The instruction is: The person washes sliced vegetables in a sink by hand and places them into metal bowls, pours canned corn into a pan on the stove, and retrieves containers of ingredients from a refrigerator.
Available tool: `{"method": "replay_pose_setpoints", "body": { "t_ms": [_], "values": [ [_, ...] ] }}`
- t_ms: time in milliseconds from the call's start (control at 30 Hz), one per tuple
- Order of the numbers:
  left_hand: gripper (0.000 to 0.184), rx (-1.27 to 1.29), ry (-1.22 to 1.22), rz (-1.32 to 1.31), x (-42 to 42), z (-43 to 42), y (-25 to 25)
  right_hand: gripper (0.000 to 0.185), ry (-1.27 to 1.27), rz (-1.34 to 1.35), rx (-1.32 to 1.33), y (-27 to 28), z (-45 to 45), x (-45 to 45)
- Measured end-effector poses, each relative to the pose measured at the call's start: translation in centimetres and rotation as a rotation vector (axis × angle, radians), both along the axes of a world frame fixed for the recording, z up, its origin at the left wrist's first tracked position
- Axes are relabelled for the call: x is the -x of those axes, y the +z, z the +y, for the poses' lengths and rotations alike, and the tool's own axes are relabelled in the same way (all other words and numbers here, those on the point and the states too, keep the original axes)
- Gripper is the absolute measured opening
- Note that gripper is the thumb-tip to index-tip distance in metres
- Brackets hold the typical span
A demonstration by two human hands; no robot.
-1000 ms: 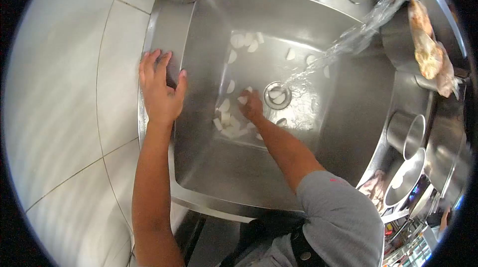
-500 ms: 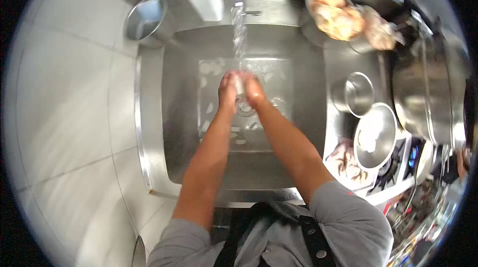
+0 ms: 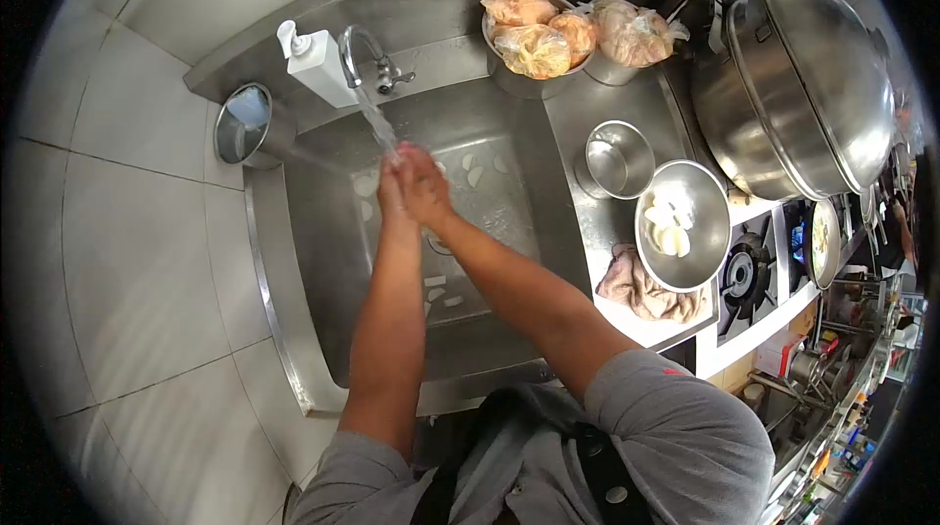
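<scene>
Left hand (image 3: 393, 194) is pressed against the right hand (image 3: 425, 188) under the water stream (image 3: 376, 121); whether anything sits between the palms cannot be told. White slices (image 3: 475, 175) lie scattered across the floor of the steel sink (image 3: 509, 265). Farther right come a steel pot (image 3: 593, 179), a crumpled cloth (image 3: 641, 291) and a metal bowl (image 3: 709, 231) holding white pieces (image 3: 670, 239).

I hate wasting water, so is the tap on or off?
On: a stream of water falls from the tap onto the hands.
</scene>
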State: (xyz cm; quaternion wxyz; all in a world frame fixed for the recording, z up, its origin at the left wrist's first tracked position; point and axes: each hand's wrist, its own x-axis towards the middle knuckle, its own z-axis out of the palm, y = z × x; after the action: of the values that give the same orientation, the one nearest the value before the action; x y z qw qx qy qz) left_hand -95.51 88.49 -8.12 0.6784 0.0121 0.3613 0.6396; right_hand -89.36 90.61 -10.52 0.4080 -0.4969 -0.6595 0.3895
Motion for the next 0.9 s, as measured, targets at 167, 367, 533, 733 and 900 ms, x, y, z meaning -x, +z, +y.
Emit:
{"method": "replay_pose_setpoints", "body": {
  "t_ms": [167,367,533,733,900],
  "values": [
    [0.038,0.159,0.16,0.128,-2.1,-0.2,4.5,0.04,0.124,0.128,0.195,2.6,1.0,-0.7],
    [0.042,0.01,-0.02,0.494,-0.3,-0.9,5.5,0.038,0.19,0.211,0.621,0.2,3.2,0.2],
    [0.047,0.16,-0.001,0.567,3.0,-3.1,4.9,0.024,0.404,0.662,1.059,5.5,3.7,-1.6],
    [0.054,0.187,-0.065,0.552,3.5,-4.4,2.0,0.036,0.335,0.226,0.77,6.6,3.4,-0.5],
    [0.058,0.335,-0.393,1.035,5.2,-7.9,-6.1,0.031,0.141,0.172,0.371,7.3,-0.4,-7.5]
  ]
}}
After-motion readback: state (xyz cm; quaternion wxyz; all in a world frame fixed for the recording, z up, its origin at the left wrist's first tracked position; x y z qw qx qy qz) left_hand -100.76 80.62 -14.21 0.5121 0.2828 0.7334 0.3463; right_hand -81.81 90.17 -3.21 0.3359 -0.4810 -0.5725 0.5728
